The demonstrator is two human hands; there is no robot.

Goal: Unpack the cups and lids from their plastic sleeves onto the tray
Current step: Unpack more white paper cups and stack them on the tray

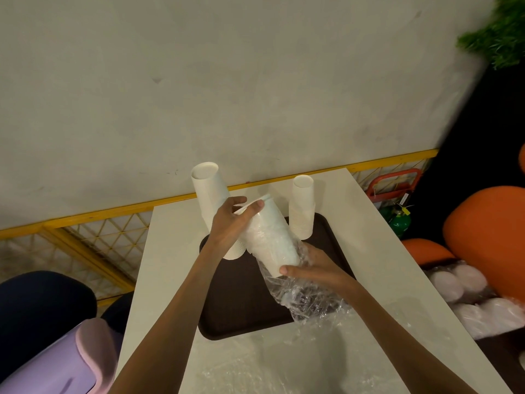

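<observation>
Gripping tilted stack [272,237] with left hand [230,223], clutching sleeve [306,302] round its base with right hand [315,268], over tray [241,308].

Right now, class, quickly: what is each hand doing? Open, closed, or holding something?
Left hand: closed, gripping the upper end of the cup stack.
Right hand: closed, holding the stack's lower end, at the plastic sleeve.

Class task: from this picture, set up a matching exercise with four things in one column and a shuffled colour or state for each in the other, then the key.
1 tray
2 held cup stack
3 plastic sleeve
4 left hand

a grips the stack's upper end
b dark brown
c white, tilted
d clear, crumpled round the stack's lower end

Pairs: 1-b, 2-c, 3-d, 4-a
</observation>
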